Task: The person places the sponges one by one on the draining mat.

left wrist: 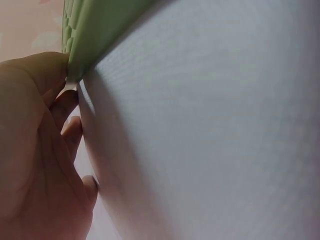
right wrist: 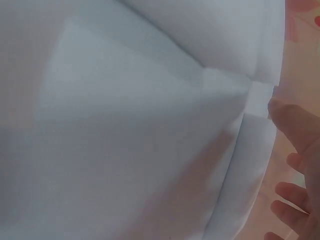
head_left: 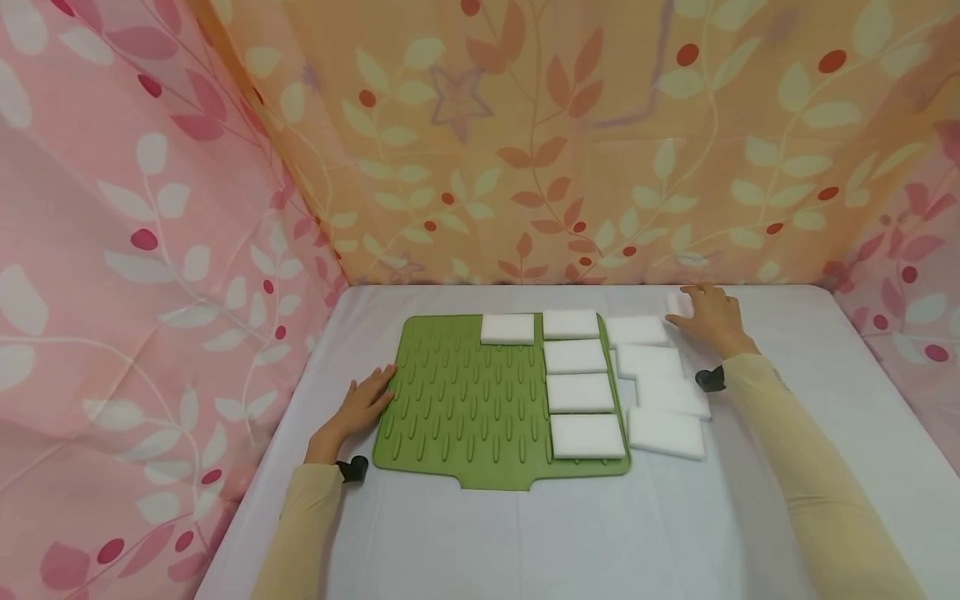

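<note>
A green mat (head_left: 465, 400) with raised ridges lies flat. My left hand (head_left: 352, 417) touches its left edge with fingers loosely extended; the left wrist view shows the hand (left wrist: 40, 135) against the mat's rim (left wrist: 87, 45). Four white blocks (head_left: 581, 393) form a column on the mat's right side, and another white block (head_left: 507, 329) sits at its top, left of that column. Beyond the right edge, my right hand (head_left: 712, 319) holds a small-looking white block (head_left: 678, 305) between thumb and fingers. In the right wrist view the thumb of that hand (right wrist: 305, 165) meets a white block (right wrist: 260, 97).
Several loose white blocks (head_left: 666, 432) lie partly overlapping just right of the mat, below my right hand. A white cloth (head_left: 585, 533) covers the table. Floral curtains (head_left: 465, 167) hang behind it and at both sides.
</note>
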Demonstrator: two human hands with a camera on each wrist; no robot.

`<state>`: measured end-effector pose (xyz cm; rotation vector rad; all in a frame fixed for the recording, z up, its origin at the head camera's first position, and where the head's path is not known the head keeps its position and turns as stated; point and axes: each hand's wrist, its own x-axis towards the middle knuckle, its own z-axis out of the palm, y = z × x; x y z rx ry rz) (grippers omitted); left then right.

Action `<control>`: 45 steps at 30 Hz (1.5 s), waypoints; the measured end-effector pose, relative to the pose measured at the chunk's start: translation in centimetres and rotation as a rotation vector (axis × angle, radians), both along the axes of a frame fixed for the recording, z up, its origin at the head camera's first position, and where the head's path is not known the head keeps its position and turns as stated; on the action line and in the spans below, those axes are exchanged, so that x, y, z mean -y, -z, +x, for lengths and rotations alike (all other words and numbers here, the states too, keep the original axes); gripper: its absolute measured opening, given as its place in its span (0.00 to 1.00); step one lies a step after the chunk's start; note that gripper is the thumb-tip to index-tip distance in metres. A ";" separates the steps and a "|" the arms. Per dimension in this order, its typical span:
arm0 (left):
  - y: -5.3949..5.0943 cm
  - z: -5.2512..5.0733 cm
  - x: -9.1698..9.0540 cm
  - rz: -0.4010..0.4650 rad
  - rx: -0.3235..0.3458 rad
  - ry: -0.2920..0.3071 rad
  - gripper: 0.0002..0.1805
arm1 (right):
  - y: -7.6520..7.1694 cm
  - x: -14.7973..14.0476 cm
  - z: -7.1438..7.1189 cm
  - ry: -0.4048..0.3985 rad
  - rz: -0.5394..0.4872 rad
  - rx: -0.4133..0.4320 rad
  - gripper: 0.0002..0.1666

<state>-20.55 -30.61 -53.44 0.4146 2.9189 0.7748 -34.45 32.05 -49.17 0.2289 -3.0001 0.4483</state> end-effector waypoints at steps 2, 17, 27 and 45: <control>0.0 0.0 0.0 0.003 -0.001 -0.002 0.30 | 0.0 -0.3 -0.1 0.001 0.002 0.008 0.40; -0.5 0.2 -0.3 0.023 0.003 -0.003 0.30 | 0.7 -2.7 -0.2 0.000 -0.016 0.169 0.55; -0.4 0.2 -0.3 0.019 0.005 -0.002 0.30 | 0.7 -3.8 -0.7 -0.053 -0.026 0.244 0.54; -0.4 0.1 -0.3 0.002 0.010 -0.004 0.30 | -1.3 -2.9 -0.4 -0.050 -0.062 0.115 0.46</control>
